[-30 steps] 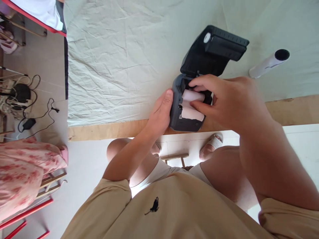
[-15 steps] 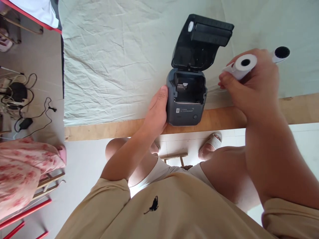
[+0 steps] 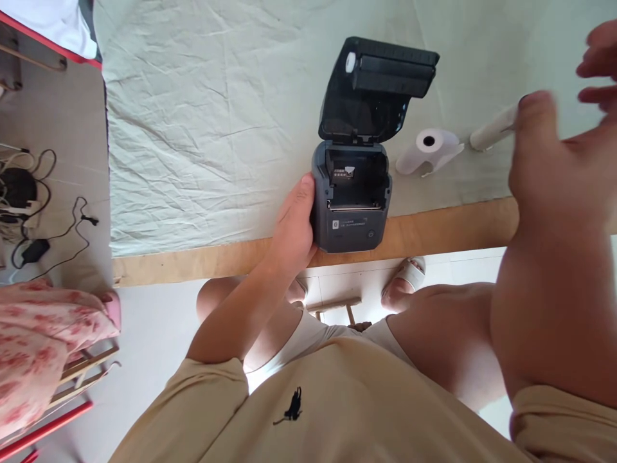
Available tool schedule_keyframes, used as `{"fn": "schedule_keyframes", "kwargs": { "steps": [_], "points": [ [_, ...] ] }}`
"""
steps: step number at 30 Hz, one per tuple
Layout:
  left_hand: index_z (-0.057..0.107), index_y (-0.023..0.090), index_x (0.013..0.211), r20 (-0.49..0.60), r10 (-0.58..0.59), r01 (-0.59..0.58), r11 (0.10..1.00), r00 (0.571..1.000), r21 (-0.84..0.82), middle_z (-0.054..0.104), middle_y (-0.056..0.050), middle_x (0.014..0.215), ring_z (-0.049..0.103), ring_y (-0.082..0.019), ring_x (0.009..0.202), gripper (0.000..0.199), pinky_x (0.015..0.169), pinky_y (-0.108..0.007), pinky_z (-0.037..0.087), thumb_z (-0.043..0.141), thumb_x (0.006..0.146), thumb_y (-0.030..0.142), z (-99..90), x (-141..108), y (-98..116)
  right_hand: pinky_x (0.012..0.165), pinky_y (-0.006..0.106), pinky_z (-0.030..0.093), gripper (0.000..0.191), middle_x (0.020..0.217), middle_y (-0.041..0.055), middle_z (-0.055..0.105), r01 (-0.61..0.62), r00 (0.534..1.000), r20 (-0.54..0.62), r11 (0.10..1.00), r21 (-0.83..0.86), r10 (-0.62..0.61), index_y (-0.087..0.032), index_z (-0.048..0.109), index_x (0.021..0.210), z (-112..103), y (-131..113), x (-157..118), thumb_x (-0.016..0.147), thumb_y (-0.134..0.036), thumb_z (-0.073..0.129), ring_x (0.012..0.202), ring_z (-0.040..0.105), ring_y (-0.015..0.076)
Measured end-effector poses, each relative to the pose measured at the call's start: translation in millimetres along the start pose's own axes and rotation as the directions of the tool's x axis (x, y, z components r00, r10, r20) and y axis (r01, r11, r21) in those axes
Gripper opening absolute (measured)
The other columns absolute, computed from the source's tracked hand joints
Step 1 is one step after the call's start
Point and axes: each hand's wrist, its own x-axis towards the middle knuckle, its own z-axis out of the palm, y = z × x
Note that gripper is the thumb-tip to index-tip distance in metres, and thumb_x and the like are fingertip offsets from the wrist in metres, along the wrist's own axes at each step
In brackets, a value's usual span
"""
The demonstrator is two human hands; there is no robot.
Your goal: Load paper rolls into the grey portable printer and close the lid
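A dark grey label printer stands near the table's front edge, its black lid raised and its paper bay bare inside. My left hand is closed round the printer's left side. To the printer's right a white paper roll with a black core stands on the cloth, its loose end sticking out. Farther right is a second white roll, partly hidden behind my right thumb. Over the right end of the table my right hand is lifted with fingers spread, holding nothing visible, somewhat blurred.
A pale green cloth covers the table, whose wooden edge shows along the front. On the floor at left lie tangled cables and a black adapter. A pink floral cloth drapes over a wooden frame at lower left.
My right hand has let go of the paper roll, leaving it standing beside the printer, and has moved right with its fingers opening. My left hand stays on the printer.
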Motion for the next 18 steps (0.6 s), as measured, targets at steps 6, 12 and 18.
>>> {"fn": "schedule_keyframes", "kwargs": {
  "steps": [6,12,18],
  "points": [
    [0.081,0.027,0.115,0.063,-0.04,0.043,0.998,0.997,-0.055,0.091,-0.003,0.119,0.082,-0.031,0.141,0.043,0.119,-0.043,0.071,0.074,0.107,0.069,0.1,0,3,0.088,0.045,0.064,0.074,0.136,0.0141,0.071,-0.114,0.967,0.215,0.988,-0.107,0.134,-0.025,0.077,0.14,19,28,0,0.072,-0.009,0.099,0.093,0.071,0.0198],
    [0.084,0.029,0.112,0.057,-0.034,0.037,0.998,0.998,-0.041,0.092,-0.001,0.118,0.081,-0.032,0.145,0.037,0.119,-0.044,0.072,0.074,0.108,0.064,-0.1,-1,3,0.086,0.043,0.064,0.082,0.134,0.0109,0.078,-0.012,0.942,0.335,0.998,0.061,-0.009,-0.033,0.07,0.153,2,14,-11,0.078,-0.005,0.086,0.106,0.08,0.0252],
    [0.082,0.03,0.109,0.044,-0.044,0.042,0.998,0.998,0.041,0.092,-0.005,0.118,0.079,-0.036,0.149,0.048,0.117,-0.049,0.074,0.068,0.107,0.076,5.5,-1,6,0.083,0.047,0.062,0.096,0.148,0.0142,0.07,0.006,0.99,0.14,0.991,0.131,-0.025,-0.034,0.062,0.163,6,25,0,0.08,-0.058,0.104,0.122,0.076,0.0324]
  ]
}}
